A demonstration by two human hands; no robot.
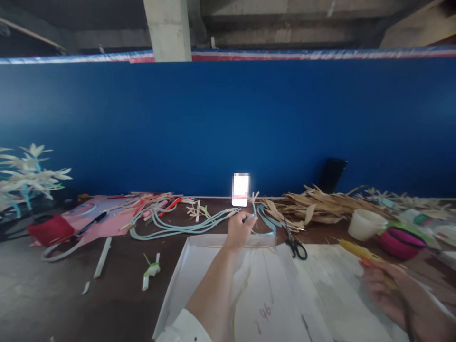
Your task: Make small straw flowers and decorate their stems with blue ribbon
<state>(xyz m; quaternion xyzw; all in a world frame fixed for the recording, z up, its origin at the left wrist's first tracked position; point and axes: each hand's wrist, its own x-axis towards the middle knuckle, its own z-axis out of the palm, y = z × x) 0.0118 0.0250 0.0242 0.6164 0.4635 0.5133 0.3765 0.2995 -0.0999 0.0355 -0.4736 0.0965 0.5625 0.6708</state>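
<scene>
My left hand (241, 230) is closed in a pinch above the far edge of a shallow white box lid (213, 285). Between its fingers is a thin light-blue stem (254, 210) topped by a small pale flower (253, 196) of dry strips. A light-blue ribbon (268, 227) curls just right of these fingers. Over at the right, my right hand (383, 285) wraps round a yellow tool with a dark cord, which looks like a hot glue gun (361, 250); part of it is hidden by the fingers. Black-handled scissors (296, 248) lie between the two hands.
A lit phone (241, 190) stands against the blue partition (228, 118). Dry husks (320, 204), a white cup (366, 224) and a pink roll (402, 242) are at right. Leftward are looped pale-blue cords (171, 236), a red spool (52, 229) and finished-looking flowers (32, 173).
</scene>
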